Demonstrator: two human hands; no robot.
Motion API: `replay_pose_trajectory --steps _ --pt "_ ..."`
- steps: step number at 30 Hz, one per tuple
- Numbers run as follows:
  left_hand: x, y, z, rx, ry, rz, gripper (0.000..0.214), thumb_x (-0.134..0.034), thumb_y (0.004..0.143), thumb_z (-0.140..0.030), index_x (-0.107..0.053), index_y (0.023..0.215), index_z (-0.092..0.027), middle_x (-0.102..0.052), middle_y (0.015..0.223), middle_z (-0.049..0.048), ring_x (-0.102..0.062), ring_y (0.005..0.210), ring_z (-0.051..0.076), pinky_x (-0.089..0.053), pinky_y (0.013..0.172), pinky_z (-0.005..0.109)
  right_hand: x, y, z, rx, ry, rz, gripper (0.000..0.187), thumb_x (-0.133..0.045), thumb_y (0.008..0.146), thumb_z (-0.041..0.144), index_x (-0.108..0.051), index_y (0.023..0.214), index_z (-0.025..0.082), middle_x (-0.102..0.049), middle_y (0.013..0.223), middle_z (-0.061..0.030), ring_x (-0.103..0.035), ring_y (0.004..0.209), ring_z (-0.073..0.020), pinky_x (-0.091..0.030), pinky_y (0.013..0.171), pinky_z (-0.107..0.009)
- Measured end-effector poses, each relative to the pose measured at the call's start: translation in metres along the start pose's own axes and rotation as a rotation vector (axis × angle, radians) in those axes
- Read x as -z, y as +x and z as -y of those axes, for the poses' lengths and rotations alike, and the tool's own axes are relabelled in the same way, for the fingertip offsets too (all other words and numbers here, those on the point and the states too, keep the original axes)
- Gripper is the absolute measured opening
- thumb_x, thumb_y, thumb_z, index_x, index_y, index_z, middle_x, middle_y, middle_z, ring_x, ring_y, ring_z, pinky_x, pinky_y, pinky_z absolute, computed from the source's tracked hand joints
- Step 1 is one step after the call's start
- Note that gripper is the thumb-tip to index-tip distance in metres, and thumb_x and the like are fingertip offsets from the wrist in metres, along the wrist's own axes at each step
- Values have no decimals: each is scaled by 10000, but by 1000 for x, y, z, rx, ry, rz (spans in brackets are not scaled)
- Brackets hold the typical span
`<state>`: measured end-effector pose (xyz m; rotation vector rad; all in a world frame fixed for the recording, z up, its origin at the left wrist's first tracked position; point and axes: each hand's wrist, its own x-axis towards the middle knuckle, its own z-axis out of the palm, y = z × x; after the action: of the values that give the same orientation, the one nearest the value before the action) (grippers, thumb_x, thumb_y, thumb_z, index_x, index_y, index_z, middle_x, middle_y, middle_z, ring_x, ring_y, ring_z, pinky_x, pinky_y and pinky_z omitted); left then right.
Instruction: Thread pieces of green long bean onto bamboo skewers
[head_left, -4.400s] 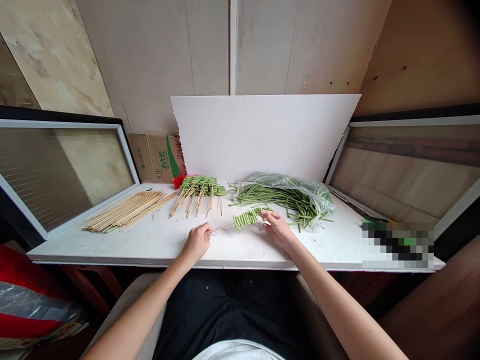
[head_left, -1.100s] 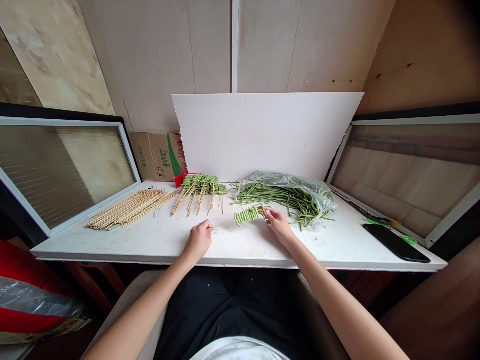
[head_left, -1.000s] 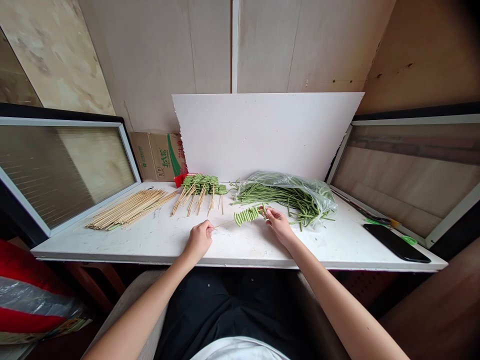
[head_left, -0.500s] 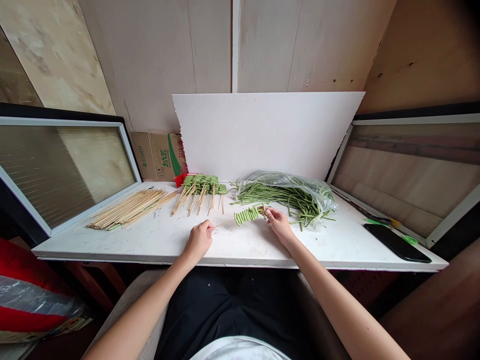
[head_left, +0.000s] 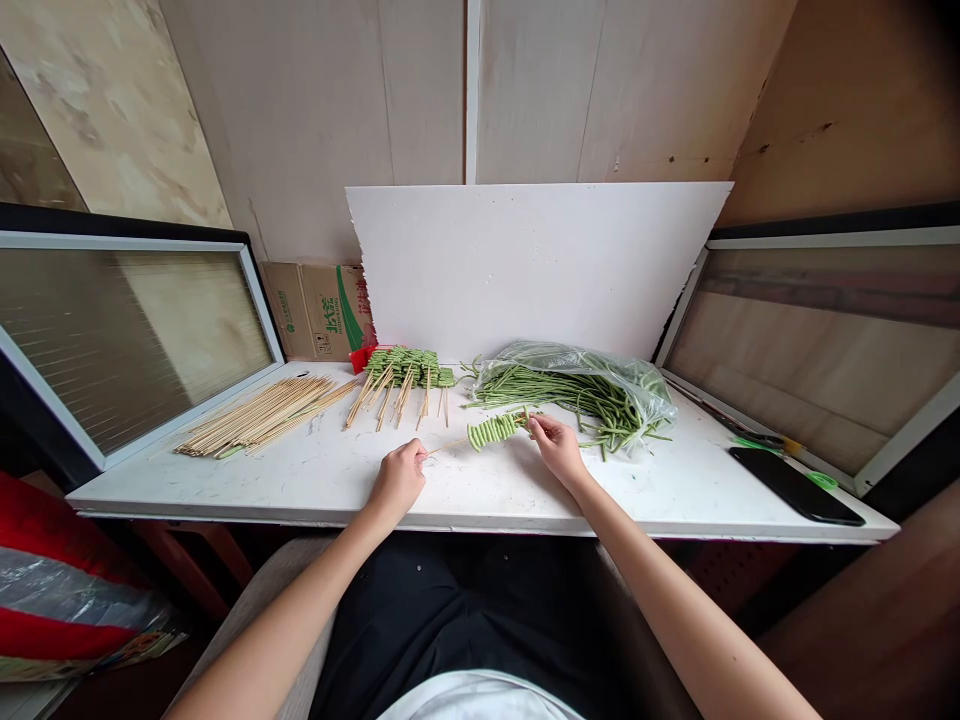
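Observation:
My left hand (head_left: 402,474) pinches the bare end of a thin wooden skewer (head_left: 448,446) above the white table. Along the skewer's other part sits a green bean (head_left: 491,431) threaded in tight folds. The fingers of my right hand (head_left: 555,443) are closed on the bean at the right end of the folds. Behind my right hand, long green beans (head_left: 559,389) lie in and spill from a clear plastic bag (head_left: 637,378). Finished-looking skewers of folded beans (head_left: 405,368) are stacked at the back, sticks pointing toward me.
Loose bamboo skewers (head_left: 259,415) lie in a pile on the left of the white table (head_left: 315,492). A black phone (head_left: 795,486) rests near the right edge. A cardboard box (head_left: 315,312) and a white board (head_left: 540,265) stand behind; framed panels flank both sides.
Both hands keep nearly the same place and grip. My right hand and the folded bean have shifted very slightly; the rest of the view moves only a little with the camera.

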<state>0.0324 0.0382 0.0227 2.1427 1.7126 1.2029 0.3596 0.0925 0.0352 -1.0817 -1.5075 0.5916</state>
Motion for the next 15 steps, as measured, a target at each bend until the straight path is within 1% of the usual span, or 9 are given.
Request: replay_pose_trajectory --steps 4,8,12,15 --pt "1 0 -2 -3 4 -6 274 -496 785 48 -600 776 -206 -686 769 34 -634 738 178 -428 683 245 -1 -1 -1 -18 10 12 509 -643 904 696 -816 989 225 -780 1022 -134 -680 905 -311 -526 806 -436" --pt "2 0 -3 4 5 -2 266 -497 786 38 -604 775 -206 -690 771 37 -642 741 181 -434 683 246 -2 0 -4 -28 29 1 524 -675 879 712 -820 1009 225 -781 1005 -136 -691 927 -320 -532 821 -444" --pt "2 0 -4 17 -23 -1 270 -492 782 32 -616 779 -207 -703 781 43 -657 750 189 -450 688 250 -1 2 -6 -130 149 0 538 -735 830 719 -820 1052 236 -789 1010 -123 -690 932 -307 -525 811 -421" --pt "2 1 -4 5 -44 -3 265 -490 794 22 -616 783 -211 -706 775 39 -669 756 190 -456 688 249 1 3 -6 -212 232 -2 535 -753 815 715 -820 1032 231 -780 1022 -114 -678 944 -282 -507 779 -377"
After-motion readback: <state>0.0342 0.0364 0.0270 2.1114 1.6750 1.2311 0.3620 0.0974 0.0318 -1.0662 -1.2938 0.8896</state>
